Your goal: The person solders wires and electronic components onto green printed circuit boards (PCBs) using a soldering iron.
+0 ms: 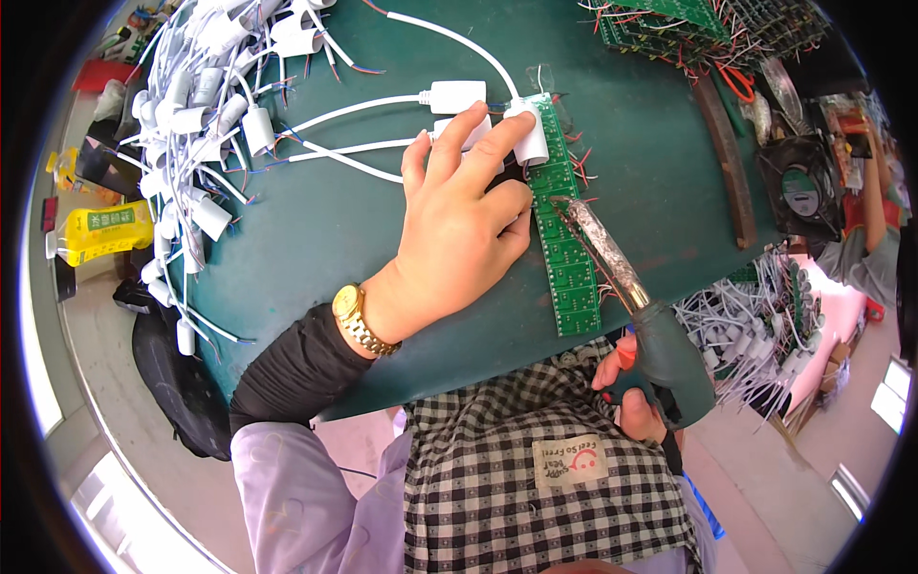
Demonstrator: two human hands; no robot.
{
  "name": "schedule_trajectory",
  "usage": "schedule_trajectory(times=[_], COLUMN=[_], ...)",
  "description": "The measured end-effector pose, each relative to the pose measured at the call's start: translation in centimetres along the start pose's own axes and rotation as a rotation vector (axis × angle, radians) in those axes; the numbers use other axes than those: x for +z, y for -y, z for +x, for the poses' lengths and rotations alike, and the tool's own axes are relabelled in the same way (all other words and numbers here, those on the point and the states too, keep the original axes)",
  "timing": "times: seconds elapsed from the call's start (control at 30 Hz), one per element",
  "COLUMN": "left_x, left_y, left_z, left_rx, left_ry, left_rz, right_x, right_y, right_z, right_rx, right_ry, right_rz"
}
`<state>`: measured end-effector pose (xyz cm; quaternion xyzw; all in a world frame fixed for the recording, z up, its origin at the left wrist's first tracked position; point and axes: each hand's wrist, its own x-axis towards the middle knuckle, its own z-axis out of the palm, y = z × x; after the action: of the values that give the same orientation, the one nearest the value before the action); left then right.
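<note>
My left hand, with a gold watch on its wrist, reaches over the bench. Its fingers press on a white cylindrical cable housing at the upper end of a green circuit board strip. Beneath the other fingertips lie more white housings with cables trailing left. My right hand grips a soldering iron by its dark handle; the iron hides part of that hand. Its tip meets or hovers just over the strip's middle, and I cannot tell which. Red wires stick out along the strip's right edge.
A heap of white cables with housings covers the bench's left side, beside a yellow bottle. Stacked green boards lie far right, near a brown bar and a black fan. Another person's arm shows at right.
</note>
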<state>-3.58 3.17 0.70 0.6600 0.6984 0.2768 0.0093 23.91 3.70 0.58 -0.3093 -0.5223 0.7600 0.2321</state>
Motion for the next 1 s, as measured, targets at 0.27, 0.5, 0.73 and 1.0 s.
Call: schedule_trajectory(times=[0.27, 0.5, 0.73, 1.0], left_x=[0.6, 0.4, 0.4, 0.1], left_y=[0.1, 0.1, 0.1, 0.2], left_z=[0.0, 0.1, 0.2, 0.1], left_rx=[0.005, 0.009, 0.006, 0.026], left_ry=[-0.017, -0.012, -0.019, -0.030], left_rz=[-0.021, 0.000, -0.004, -0.004], right_x=[-0.5, 0.2, 0.8, 0.4], right_y=[-0.1, 0.1, -1.1, -2.2], right_z=[0.1, 0.4, -0.4, -0.3], right_rx=[0.040, 0.015, -0.114, -0.196], right_ry=[0.051, 0.027, -0.207, -0.183], right_rz=[-0.090, -0.128, -0.011, 0.047])
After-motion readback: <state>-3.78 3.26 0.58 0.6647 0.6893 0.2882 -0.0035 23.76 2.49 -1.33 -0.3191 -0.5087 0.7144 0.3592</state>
